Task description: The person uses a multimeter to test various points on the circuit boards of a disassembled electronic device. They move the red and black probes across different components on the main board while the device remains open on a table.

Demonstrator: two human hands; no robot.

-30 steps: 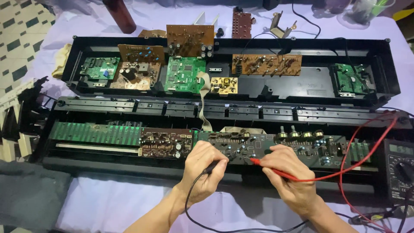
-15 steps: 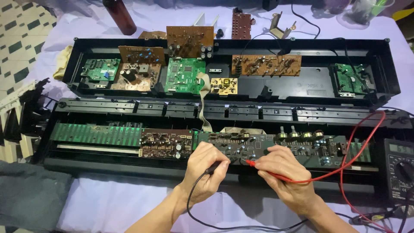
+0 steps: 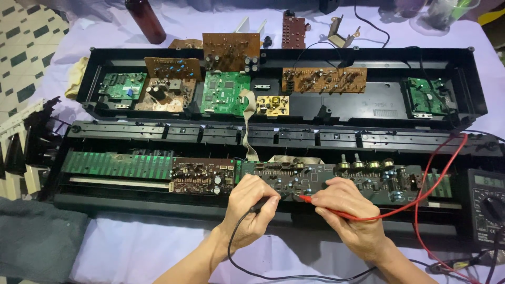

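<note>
Lilac-covered tabletop (image 3: 158, 252) carries opened black keyboard case (image 3: 273, 58). Near front edge, left hand (image 3: 252, 210) pinches black probe (image 3: 259, 204), right hand (image 3: 347, 208) pinches red probe (image 3: 306, 199) on dark circuit board (image 3: 315, 176). Red tip has slid slightly left since a second ago; black one unmoved. Multimeter (image 3: 486, 205) at right edge.

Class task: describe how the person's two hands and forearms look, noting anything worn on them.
Both the left hand and the right hand are bare: no gloves, rings, watch or bracelets show. The forearms are uncovered to the picture's lower edge, with no sleeves in view. Fingernails look short and unpainted.
</note>
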